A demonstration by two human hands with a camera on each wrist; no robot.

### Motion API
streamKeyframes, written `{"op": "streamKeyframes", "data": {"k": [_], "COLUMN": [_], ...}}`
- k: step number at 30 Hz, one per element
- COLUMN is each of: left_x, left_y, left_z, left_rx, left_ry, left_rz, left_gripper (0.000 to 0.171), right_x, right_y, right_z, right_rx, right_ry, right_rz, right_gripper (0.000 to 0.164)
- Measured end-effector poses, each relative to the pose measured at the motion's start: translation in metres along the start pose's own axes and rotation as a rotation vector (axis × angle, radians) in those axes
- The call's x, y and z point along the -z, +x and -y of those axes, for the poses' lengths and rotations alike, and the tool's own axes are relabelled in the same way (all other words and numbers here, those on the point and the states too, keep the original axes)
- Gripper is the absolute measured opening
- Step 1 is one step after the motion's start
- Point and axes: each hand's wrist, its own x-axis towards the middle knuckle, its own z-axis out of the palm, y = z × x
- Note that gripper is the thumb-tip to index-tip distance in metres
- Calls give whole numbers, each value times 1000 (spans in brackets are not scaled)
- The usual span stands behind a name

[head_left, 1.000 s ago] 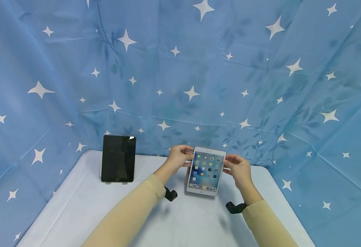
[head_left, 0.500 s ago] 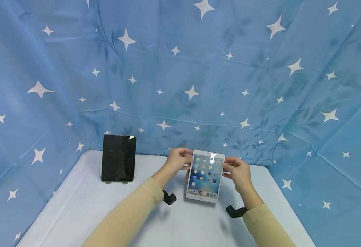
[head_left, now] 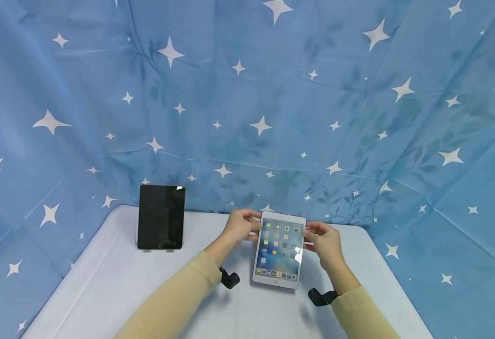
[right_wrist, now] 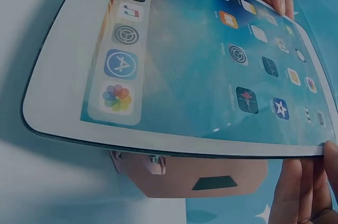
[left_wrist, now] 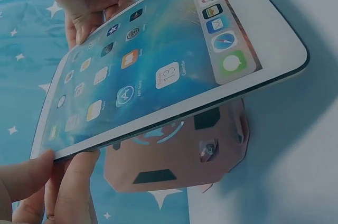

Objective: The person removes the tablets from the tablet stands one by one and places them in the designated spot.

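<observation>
White-framed, lit tablet near the pale tabletop's far edge: I pinch it, left hand and right hand clamped on opposite sides.

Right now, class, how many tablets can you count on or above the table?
2. A white tablet with its screen lit is held between the left hand and right hand. A black tablet with a dark screen stands propped at the table's back left. None seems hidden.
</observation>
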Motion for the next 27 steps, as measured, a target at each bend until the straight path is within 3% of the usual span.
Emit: {"op": "streamKeyframes", "data": {"k": [14, 27], "left_x": [1, 0], "left_y": [-13, -22], "left_z": [12, 28], "left_rx": [58, 67], "left_ry": [-23, -4], "left_rz": [-9, 3], "left_gripper": [24, 22], "right_x": [-2, -1], "right_y": [-11, -21], "right_z": [-8, -21], "right_rx": [-61, -116], "right_ry": [-6, 5], "right_rz": [31, 50], "right_gripper": [23, 23]}}
